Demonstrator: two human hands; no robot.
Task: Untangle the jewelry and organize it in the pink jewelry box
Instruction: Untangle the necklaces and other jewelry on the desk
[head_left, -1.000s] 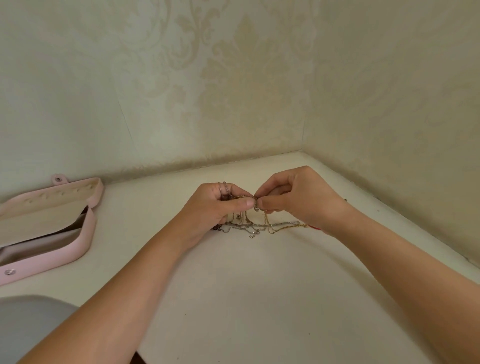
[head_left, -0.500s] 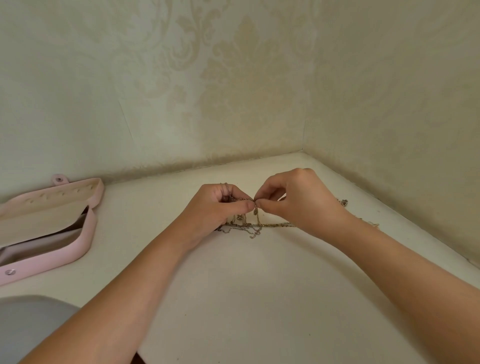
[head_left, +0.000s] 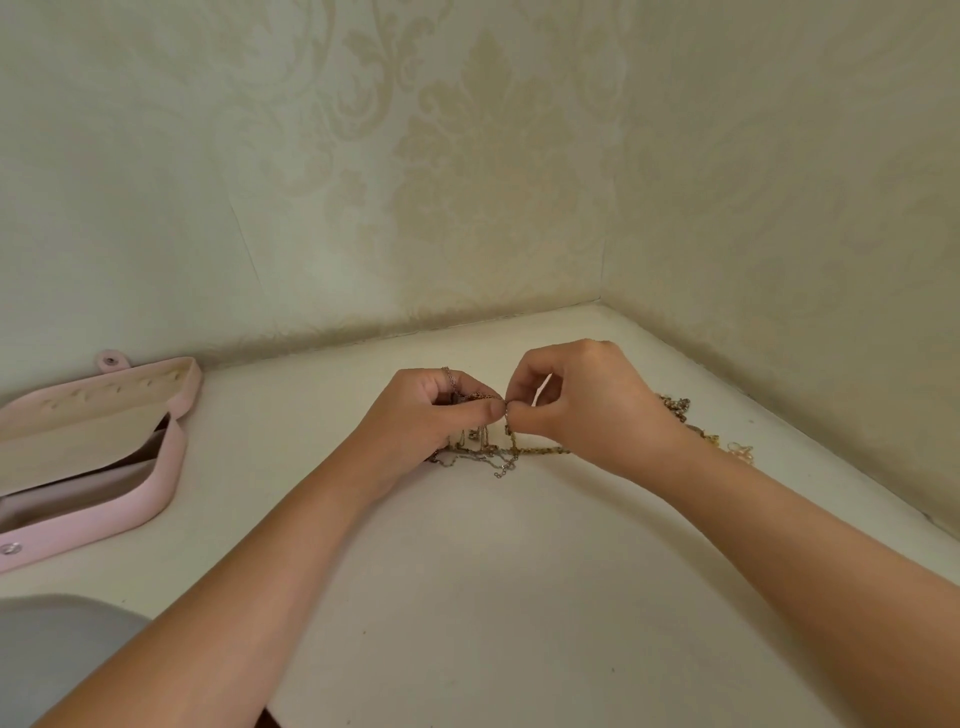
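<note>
A tangle of thin gold and silver chains (head_left: 493, 454) hangs from my fingers and trails on the cream tabletop in the corner. My left hand (head_left: 431, 410) pinches part of the tangle between thumb and fingers, with a chain looped over its knuckles. My right hand (head_left: 582, 410) pinches another strand right beside the left thumb tip. More chain (head_left: 680, 408) lies behind my right wrist, running to the right. The pink jewelry box (head_left: 161, 467) lies open at the left edge, well apart from the hands, with a beige lining.
Patterned cream walls (head_left: 467, 182) meet in a corner just behind the hands and close off the back and right side. Something grey (head_left: 57, 654) shows at the lower left. A small pale piece of jewelry (head_left: 740, 451) lies near the right wall.
My right hand has drawn slightly up and right, uncovering more chain behind its wrist. The left hand has barely moved, and both pinches hold.
</note>
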